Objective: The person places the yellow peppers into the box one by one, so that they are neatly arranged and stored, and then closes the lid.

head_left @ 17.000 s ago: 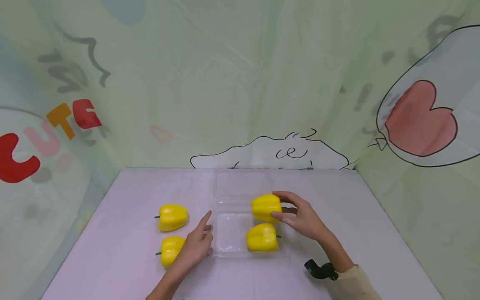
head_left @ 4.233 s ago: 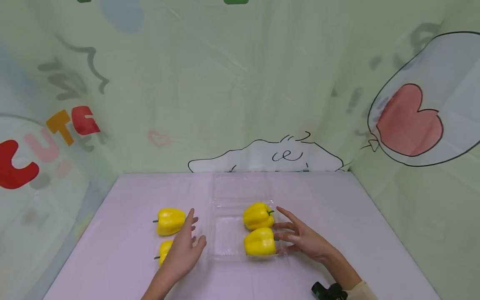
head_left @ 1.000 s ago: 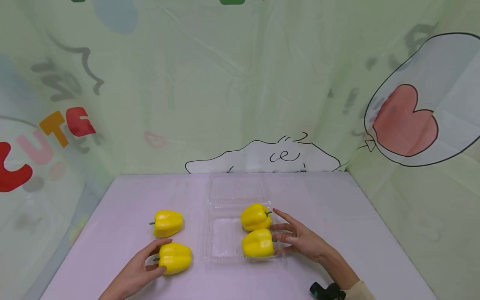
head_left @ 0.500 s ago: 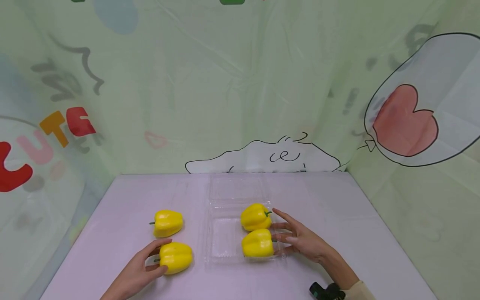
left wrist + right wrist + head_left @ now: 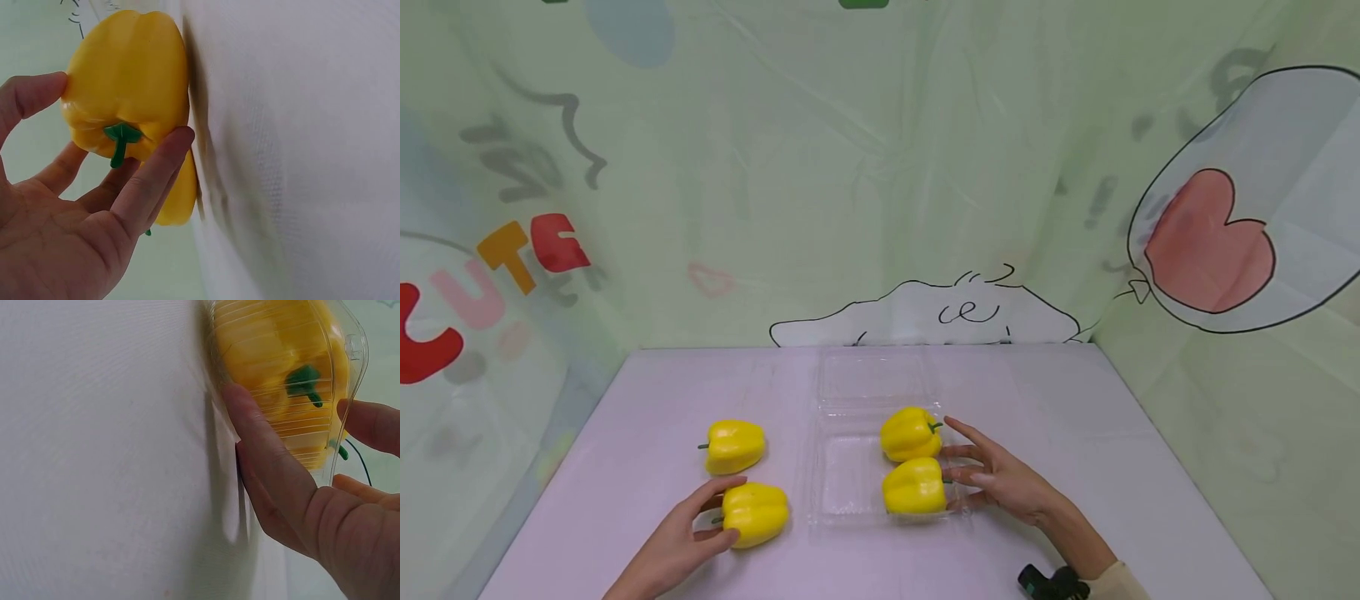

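My left hand point(image 5: 681, 533) grips a yellow bell pepper point(image 5: 756, 517), thumb and fingers spread round its stem end. In the left wrist view the green stem points toward the palm, and this pepper point(image 5: 128, 75) sits close to the table. A second yellow bell pepper point(image 5: 735, 447) lies just beyond it. Two more yellow bell peppers point(image 5: 912, 434) lie side by side in the right half of a clear plastic container point(image 5: 844, 475). My right hand point(image 5: 1003, 475) holds this container's right end; in the right wrist view its fingers reach from low on the wall to the rim.
The container's clear lid point(image 5: 874, 377) lies folded back toward the table's far edge. A pale table point(image 5: 1045, 392) carries everything, with a printed cloth backdrop point(image 5: 850, 167) on three sides. A black strap-on device point(image 5: 1052, 582) sits at my right wrist.
Over the last second the gripped pepper has shifted slightly right with my left hand; my right hand stays put. Seventeen seconds ago my right hand held a pepper at the container, where it now lies.
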`<move>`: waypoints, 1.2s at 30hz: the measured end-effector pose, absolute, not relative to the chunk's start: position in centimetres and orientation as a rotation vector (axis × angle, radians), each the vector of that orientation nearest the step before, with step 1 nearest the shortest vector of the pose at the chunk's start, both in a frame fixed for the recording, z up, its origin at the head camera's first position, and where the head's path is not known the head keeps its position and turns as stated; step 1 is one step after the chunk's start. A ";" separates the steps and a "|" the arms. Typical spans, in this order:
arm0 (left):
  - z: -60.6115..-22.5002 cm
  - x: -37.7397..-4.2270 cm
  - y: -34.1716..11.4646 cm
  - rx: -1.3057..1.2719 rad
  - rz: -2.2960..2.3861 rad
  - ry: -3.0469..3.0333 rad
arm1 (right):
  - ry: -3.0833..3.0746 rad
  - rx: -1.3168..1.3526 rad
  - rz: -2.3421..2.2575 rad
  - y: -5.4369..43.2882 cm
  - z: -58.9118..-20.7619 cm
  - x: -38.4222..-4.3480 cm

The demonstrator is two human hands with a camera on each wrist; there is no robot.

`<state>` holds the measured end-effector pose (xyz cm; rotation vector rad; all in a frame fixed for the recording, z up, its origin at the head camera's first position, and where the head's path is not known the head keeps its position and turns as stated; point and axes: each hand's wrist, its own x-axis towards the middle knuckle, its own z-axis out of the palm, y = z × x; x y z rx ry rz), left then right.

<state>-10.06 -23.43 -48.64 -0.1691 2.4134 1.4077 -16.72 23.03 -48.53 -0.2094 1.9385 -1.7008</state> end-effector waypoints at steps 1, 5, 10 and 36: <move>-48.6 -10.1 -23.4 -0.170 1.407 2.416 | 1.940 -0.211 -1.700 23.0 -48.5 -16.7; -48.5 -10.1 -23.2 -0.171 1.397 2.423 | 1.946 -0.215 -1.695 23.0 -48.5 -16.7; -48.0 -9.9 -23.3 -0.129 1.433 2.421 | 1.956 -0.213 -1.684 22.9 -48.4 -16.8; -43.9 -10.6 -20.3 0.214 1.565 2.406 | 1.952 -0.206 -1.684 22.8 -48.2 -16.5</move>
